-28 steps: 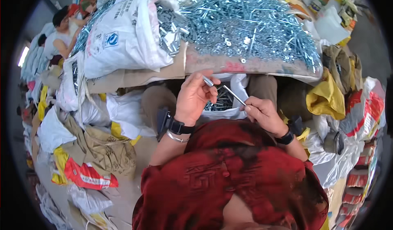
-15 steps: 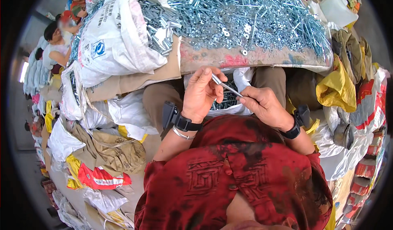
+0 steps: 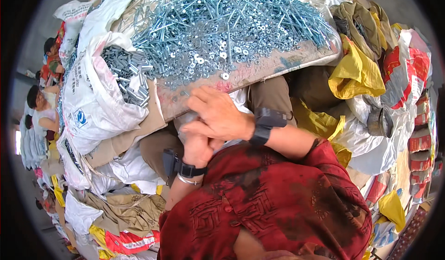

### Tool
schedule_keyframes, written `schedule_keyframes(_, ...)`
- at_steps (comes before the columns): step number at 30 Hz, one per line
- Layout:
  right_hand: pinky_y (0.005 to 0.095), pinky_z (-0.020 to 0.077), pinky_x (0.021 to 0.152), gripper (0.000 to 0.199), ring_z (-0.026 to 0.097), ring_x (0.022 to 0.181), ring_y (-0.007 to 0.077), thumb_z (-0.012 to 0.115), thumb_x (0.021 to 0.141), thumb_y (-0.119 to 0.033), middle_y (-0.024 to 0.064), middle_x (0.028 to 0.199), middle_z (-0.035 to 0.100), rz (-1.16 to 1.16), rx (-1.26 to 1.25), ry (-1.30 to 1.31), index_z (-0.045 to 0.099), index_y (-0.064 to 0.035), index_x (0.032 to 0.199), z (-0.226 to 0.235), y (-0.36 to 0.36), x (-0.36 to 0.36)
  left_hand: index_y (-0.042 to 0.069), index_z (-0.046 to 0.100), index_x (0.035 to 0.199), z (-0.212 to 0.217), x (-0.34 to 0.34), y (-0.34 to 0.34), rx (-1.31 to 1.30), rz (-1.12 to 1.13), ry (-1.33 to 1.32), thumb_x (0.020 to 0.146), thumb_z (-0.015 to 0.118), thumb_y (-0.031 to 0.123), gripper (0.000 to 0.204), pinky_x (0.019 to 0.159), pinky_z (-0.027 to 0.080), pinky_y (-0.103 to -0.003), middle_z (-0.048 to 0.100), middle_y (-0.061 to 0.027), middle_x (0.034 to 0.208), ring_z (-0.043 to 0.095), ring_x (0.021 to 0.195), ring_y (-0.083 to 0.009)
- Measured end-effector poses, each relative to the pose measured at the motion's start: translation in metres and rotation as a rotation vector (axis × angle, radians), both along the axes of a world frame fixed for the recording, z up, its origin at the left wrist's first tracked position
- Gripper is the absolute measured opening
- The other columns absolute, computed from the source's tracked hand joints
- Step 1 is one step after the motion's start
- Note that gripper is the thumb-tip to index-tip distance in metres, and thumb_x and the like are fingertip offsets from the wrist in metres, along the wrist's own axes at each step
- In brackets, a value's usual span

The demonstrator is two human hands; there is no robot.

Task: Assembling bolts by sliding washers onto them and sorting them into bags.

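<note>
The right hand (image 3: 222,115) has swung left across the left hand (image 3: 198,148), its fingers now at the front edge of the desk (image 3: 296,56). The right fingers are bent; whether they or the mostly covered left fingers grip anything, I cannot tell. The rod and sleeve seen earlier are hidden; loose washers (image 3: 200,60) lie just beyond the right fingertips. Good handling here likely means steadying the left wrist, reaching lightly with the fingertips, and keeping the crossed hands from knocking each other.
</note>
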State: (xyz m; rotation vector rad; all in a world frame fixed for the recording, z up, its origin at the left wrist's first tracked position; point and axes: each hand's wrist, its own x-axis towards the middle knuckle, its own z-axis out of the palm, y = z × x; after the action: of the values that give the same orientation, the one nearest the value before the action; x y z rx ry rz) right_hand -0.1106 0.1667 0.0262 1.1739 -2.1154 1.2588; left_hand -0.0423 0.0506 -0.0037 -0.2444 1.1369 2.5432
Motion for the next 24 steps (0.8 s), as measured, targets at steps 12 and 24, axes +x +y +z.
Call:
schedule_keyframes(12,0.0475,0.0490,0.067,0.014,0.063,0.080,0.0379,0.064,0.088,-0.018,0.0144,0.091,0.063,-0.675,0.610,-0.150,0.055,-0.0071,0.092,-0.045,0.105,-0.093,0.009,0.046,0.102,-0.003,0.001,-0.005,-0.204,-0.127,0.089,0.103,0.047,0.033,0.024,0.036,0.044,-0.026,0.063,-0.0197,0.075,0.059,0.045,-0.0198)
schedule_keyframes(24,0.0502,0.0489,0.067,0.019,0.063,0.077,0.0426,0.066,0.086,-0.017,0.0222,0.084,0.065,-0.286,0.466,-0.155,0.057,-0.0003,0.089,-0.037,0.040,-0.077,0.007,0.051,0.105,0.002,0.010,-0.029,-0.288,0.035,0.142,0.105,0.044,0.028,0.022,0.037,0.039,-0.022,0.061,-0.0134,0.069,0.049,0.042,-0.0110)
